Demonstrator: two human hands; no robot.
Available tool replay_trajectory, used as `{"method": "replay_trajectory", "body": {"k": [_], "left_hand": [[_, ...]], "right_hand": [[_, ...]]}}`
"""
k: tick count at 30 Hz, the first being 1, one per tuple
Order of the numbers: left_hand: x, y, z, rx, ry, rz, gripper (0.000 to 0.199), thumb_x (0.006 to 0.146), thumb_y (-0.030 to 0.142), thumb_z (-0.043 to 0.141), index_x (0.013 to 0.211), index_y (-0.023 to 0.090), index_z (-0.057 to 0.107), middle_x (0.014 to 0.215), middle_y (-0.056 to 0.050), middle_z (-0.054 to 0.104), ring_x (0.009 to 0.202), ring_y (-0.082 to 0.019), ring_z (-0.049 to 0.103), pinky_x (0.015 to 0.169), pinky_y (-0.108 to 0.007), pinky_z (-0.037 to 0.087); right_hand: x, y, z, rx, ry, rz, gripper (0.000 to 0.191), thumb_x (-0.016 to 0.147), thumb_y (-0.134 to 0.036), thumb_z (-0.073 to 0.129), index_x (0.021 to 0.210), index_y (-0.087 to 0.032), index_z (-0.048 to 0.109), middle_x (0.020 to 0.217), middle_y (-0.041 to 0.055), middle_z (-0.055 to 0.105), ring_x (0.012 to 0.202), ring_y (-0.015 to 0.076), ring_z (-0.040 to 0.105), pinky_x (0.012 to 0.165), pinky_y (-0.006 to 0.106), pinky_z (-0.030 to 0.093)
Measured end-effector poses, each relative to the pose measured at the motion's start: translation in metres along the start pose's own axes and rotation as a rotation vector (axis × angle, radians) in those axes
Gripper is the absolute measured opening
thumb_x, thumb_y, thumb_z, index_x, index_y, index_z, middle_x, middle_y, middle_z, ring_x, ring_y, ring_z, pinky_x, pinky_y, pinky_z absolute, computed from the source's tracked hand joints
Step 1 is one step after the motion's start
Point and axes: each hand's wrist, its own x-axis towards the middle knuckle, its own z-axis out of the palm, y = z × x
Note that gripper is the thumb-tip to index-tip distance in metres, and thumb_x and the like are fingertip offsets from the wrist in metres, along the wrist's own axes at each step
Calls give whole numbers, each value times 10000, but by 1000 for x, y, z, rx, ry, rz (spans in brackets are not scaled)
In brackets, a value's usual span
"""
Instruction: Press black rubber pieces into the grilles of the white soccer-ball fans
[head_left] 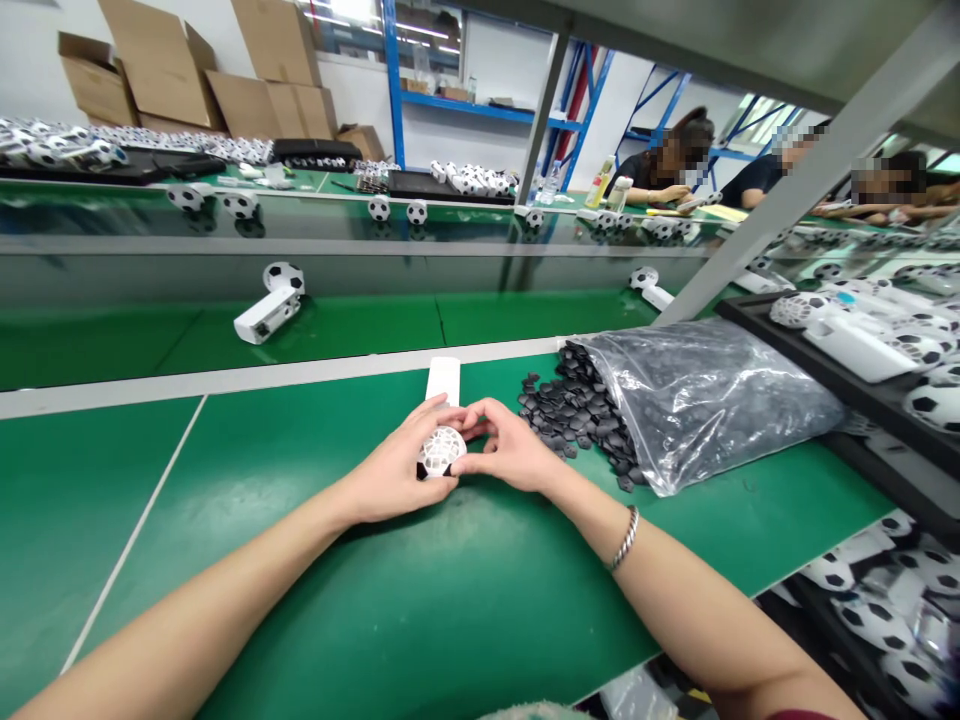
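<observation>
My left hand (391, 467) and my right hand (501, 447) meet at the middle of the green bench mat (247, 590). Between them they hold a white lattice ball cage (442, 452) with a black patch at its lower left. A white rectangular handle (443, 381) sticks out past my fingers, away from me, and its lower end is hidden by my hands. To the right of my right hand lies a heap of black pentagon pieces (576, 410), spilling from a clear plastic bag (705, 400).
A black tray (847, 385) at the right holds white handheld units and football-patterned balls. More patterned parts lie in a bin (877, 590) at lower right. A white unit (268, 313) stands on the farther green bench. Several co-workers sit at the far right, beyond a grey metal strut (817, 175).
</observation>
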Motion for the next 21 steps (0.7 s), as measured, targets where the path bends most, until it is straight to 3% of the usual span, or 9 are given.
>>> {"method": "replay_trajectory", "body": {"k": [2,5,8,12,17,21], "left_hand": [[1,-1,1,10,53,-41,615,696,349,649,1231,213,378,1306,-91,361,1309,-265,204,1074,-436,238],[1,-2,-2,66,131,-160,592,603,436,715,1103,216,487,1146,-84,389,1161,-287,366,999,-466,326],[0,-2,-11,27,49,-181,515,649,369,681,1109,248,486,1082,-51,411,1068,-245,432,950,-428,375],[-1,-4,-19,-65,-51,-96,493,719,252,595,1186,271,437,1204,-39,414,1123,-221,426,988,-374,345],[0,-4,-14,-59,8,-143,524,680,323,654,1161,261,457,1202,-54,421,1142,-242,418,1003,-411,327],[2,2,-12,-32,33,-178,454,693,275,619,1123,249,475,1168,-50,439,1117,-228,441,990,-403,340]], "right_hand": [[3,0,-13,-172,37,5,317,705,-424,664,855,-194,504,916,22,528,832,142,533,697,266,446],[2,2,-31,-568,131,135,250,746,-398,629,868,-191,562,911,53,527,866,187,515,743,317,426],[0,5,-37,-763,62,239,135,760,-283,631,846,-192,582,850,55,551,843,197,528,717,304,419],[-2,2,-36,-780,5,241,31,775,-207,608,763,-192,584,775,38,559,719,167,542,645,277,402],[-4,-4,-38,-745,4,326,106,733,-220,655,797,-191,575,809,50,563,705,165,546,594,263,382],[-5,-3,-40,-697,-22,327,85,728,-176,643,734,-194,560,768,25,574,674,141,542,580,245,369]]}}
